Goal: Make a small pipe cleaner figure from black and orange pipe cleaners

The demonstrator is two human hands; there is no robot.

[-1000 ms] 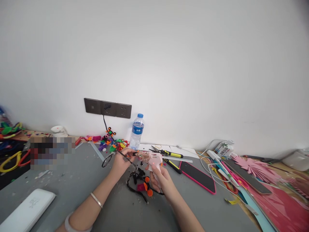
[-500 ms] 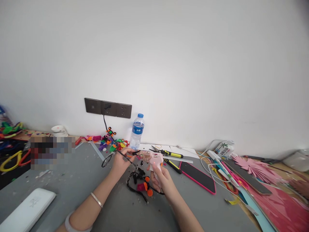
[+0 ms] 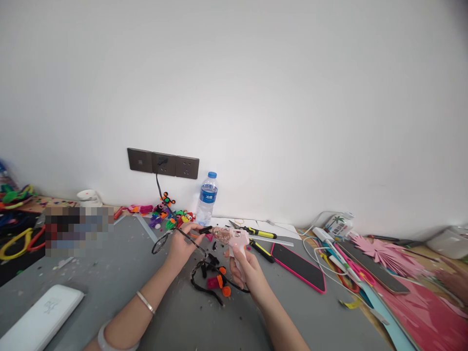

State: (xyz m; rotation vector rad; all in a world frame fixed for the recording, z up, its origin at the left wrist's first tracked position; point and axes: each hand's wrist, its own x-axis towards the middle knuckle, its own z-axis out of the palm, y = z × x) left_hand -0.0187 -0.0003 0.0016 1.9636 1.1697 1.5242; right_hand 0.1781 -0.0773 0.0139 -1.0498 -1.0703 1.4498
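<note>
My right hand (image 3: 245, 269) is wrapped around the grip of a pale pink hot glue gun (image 3: 238, 239), its nozzle pointing left. My left hand (image 3: 184, 246) pinches a small black fuzzy piece (image 3: 205, 229), perhaps pipe cleaner, close to the nozzle; whether they touch I cannot tell. A black power cord (image 3: 195, 244) passes across my left hand and loops below the gun. Between my hands lie short black fuzzy pieces (image 3: 209, 265) and a magenta and orange fuzzy piece (image 3: 213, 282) on the grey mat (image 3: 175, 312).
Behind my hands stand a water bottle (image 3: 207, 199) and colourful fuzzy figures (image 3: 179, 218). Yellow-handled pliers (image 3: 261, 249) and a pink-edged phone (image 3: 299, 268) lie to the right, beside cables and pink paper (image 3: 427, 307). A white power bank (image 3: 44, 317) is at front left. Another person's hand (image 3: 451, 278) shows far right.
The glue gun has shifted slightly right and its nozzle end is now clearer of my left fingers. The black piece in my left hand shows more plainly.
</note>
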